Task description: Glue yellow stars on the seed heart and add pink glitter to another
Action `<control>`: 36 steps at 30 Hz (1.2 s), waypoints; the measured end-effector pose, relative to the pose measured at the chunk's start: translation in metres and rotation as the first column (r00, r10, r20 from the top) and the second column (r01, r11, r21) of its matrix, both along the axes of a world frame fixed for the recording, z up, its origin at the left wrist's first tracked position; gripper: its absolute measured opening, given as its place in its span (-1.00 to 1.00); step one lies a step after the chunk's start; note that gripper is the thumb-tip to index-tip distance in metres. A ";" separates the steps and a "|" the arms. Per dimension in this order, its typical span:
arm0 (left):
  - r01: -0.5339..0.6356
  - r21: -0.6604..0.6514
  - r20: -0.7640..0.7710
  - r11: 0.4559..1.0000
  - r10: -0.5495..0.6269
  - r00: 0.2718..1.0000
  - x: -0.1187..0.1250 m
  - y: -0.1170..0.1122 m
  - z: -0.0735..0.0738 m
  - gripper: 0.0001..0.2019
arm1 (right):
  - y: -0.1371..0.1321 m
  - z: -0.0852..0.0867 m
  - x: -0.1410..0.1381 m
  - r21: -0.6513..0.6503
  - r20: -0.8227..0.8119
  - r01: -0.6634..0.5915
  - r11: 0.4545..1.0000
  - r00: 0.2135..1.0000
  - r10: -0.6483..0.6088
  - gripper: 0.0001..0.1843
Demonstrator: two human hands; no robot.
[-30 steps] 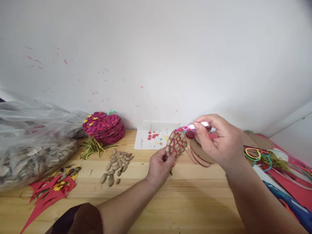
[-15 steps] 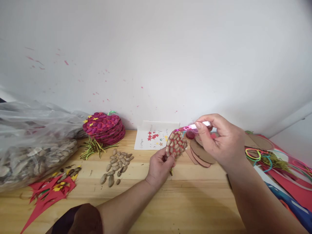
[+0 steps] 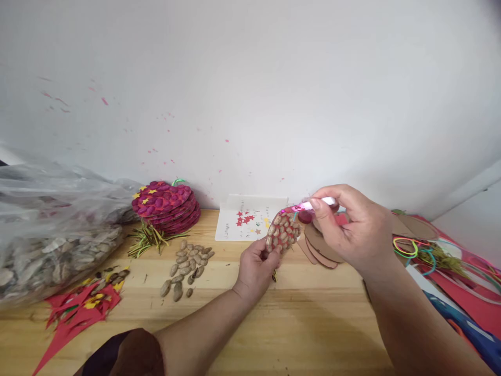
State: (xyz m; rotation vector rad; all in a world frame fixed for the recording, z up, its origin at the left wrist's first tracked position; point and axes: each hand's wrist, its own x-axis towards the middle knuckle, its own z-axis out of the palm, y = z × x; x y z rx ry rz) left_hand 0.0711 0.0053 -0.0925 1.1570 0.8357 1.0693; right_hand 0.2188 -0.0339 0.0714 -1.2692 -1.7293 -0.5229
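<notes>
My left hand (image 3: 259, 263) grips a peanut-covered disc (image 3: 282, 232) by its near edge and holds it tilted above the table. Red shows between the peanut shells. In my right hand (image 3: 352, 224) is a white-handled paintbrush (image 3: 319, 202), pinched between thumb and fingers, its front part smeared with pink paint. The brush tip meets or hovers over the disc's upper edge; whether it touches I cannot tell. Behind the brush, partly covered by my right hand, is a small dark red paint pot (image 3: 305, 216).
Purple-painted discs with yellow stars (image 3: 166, 206) are stacked at the back left, near a clear bag of shells (image 3: 58, 250). Loose peanuts (image 3: 188, 265), red paper scraps (image 3: 84, 303), a white sheet with stars (image 3: 230, 230), cardboard discs (image 3: 323, 245) and coloured cords (image 3: 410, 249) lie around.
The brush has shifted slightly left along the disc's upper edge, with my right hand turning a little. My left hand and the disc stay almost in place.
</notes>
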 end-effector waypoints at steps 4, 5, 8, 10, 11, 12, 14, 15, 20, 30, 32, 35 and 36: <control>-0.007 0.007 -0.001 1.000 0.007 1.000 -0.001 0.001 -0.003 -0.73 | 0.000 0.001 0.002 0.011 0.019 0.033 0.999 0.999 -0.033 -0.94; -0.008 0.010 -0.001 1.000 0.008 1.000 -0.001 0.001 -0.003 -0.73 | 0.000 0.002 0.002 0.014 0.023 0.033 0.999 0.999 -0.033 -0.94; -0.011 0.017 -0.001 1.000 0.011 1.000 0.000 0.001 -0.002 -0.73 | -0.001 0.002 0.001 0.021 0.037 0.014 1.000 0.999 -0.015 -0.93; -0.005 0.015 0.005 1.000 0.005 1.000 0.000 0.001 -0.001 -0.72 | -0.002 0.002 -0.001 0.010 0.044 -0.009 1.000 0.999 0.009 -0.93; -0.002 0.016 0.008 1.000 0.002 1.000 0.000 0.001 -0.001 -0.72 | -0.002 0.002 -0.002 0.003 0.047 -0.023 1.000 0.999 0.023 -0.92; 0.000 0.017 0.009 1.000 0.000 1.000 0.000 0.001 -0.001 -0.72 | -0.002 0.001 -0.003 0.000 0.050 -0.033 0.999 0.998 0.033 -0.92; 0.003 0.018 0.007 1.000 -0.004 1.000 0.000 0.001 -0.002 -0.72 | -0.002 0.001 -0.003 -0.002 0.058 -0.041 0.999 0.997 0.041 -0.92; 0.006 0.018 0.006 1.000 -0.006 1.000 0.000 0.001 -0.002 -0.72 | -0.002 0.000 -0.003 0.003 0.059 -0.038 0.999 0.998 0.038 -0.92; -0.001 0.009 0.005 1.000 0.001 1.000 -0.001 0.000 -0.002 -0.73 | 0.000 0.001 0.002 0.026 0.058 0.015 1.000 0.998 -0.016 -0.92; 0.007 -0.062 0.098 0.998 0.000 0.995 0.000 0.000 0.004 -0.66 | -0.002 0.002 0.000 -0.013 -0.027 0.001 1.000 1.000 -0.001 -0.93; 0.009 -0.078 0.121 0.997 0.001 0.993 0.000 -0.001 0.005 -0.64 | -0.002 0.000 -0.002 -0.039 -0.108 -0.040 0.998 0.994 0.036 -0.94; 0.007 -0.091 0.135 0.996 0.005 0.991 0.001 -0.001 0.007 -0.61 | 0.000 -0.003 -0.001 -0.120 -0.287 -0.141 0.983 0.953 0.101 -0.97; 0.007 -0.093 0.137 0.996 0.006 0.991 0.001 -0.001 0.008 -0.60 | 0.001 -0.003 0.000 -0.142 -0.338 -0.170 0.975 0.934 0.114 -0.94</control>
